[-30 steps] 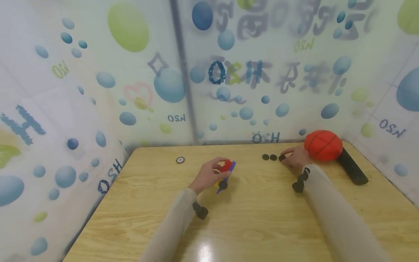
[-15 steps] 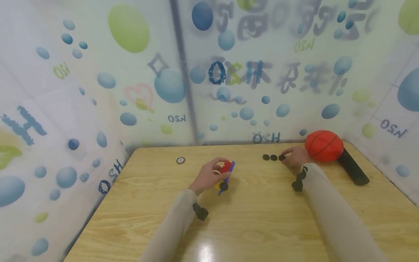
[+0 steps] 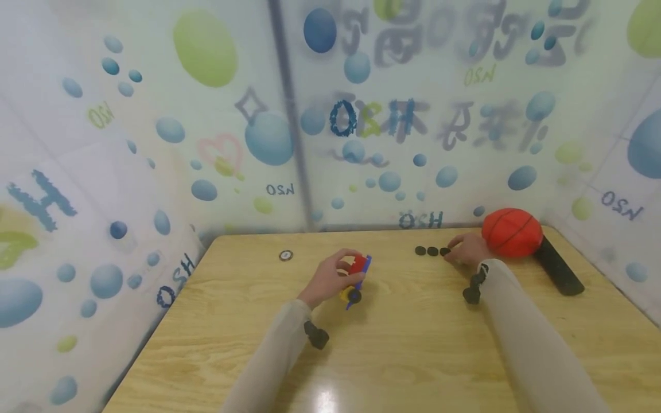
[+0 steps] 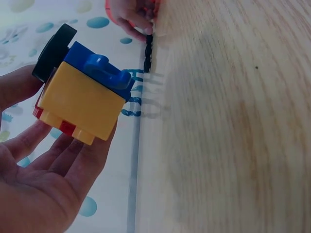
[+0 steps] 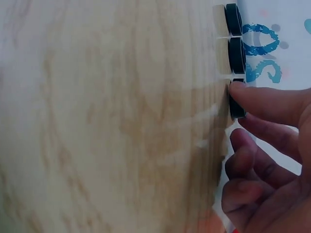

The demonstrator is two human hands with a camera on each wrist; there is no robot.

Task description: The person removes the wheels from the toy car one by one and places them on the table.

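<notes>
My left hand [image 3: 332, 277] holds a toy block car [image 4: 81, 99] up over the table, thumb on one side and fingers on the other. The car is built of yellow, red and blue blocks, with a black wheel [image 4: 54, 52] fitted on one side. Toward the back of the table, my right hand [image 3: 469, 250] pinches a small black toy wheel [image 5: 236, 104] between thumb and finger. That wheel stands at the end of a short row, beside two similar black wheels [image 5: 237, 56] that lie on the tabletop.
Close by my right hand is a red ball with black lines [image 3: 512, 232], and a black bar-shaped object [image 3: 560, 268] extends from behind it. A small round badge-like disc [image 3: 286, 255] lies at the back left. Printed curtains [image 3: 361, 195] border the wooden table [image 3: 403, 355].
The head view has tilted up very slightly. Both hands keep nearly the same places, the left with the toy car and the right at the end wheel.
</notes>
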